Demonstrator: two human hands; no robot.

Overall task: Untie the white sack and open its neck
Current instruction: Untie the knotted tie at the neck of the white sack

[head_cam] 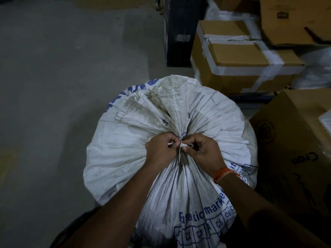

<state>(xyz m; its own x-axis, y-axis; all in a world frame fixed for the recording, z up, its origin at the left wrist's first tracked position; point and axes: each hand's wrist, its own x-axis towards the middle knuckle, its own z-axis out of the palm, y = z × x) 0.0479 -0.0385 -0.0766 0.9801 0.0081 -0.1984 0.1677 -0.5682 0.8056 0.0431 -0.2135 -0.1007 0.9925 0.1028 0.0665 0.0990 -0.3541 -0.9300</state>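
A large white woven sack with blue print stands upright right in front of me on the floor. Its neck is gathered tight and the loose top fans out away from me, showing two metal eyelets. A thin white tie string binds the neck, one end hanging down. My left hand pinches one strand of the string at the knot. My right hand, with an orange thread on its wrist, pinches the other strand. Both hands meet at the knot, which their fingers partly hide.
Grey concrete floor spreads to the left and beyond the sack. Taped cardboard boxes are stacked at the back right, with a dark flat box standing beside them. A big brown carton stands close on the sack's right.
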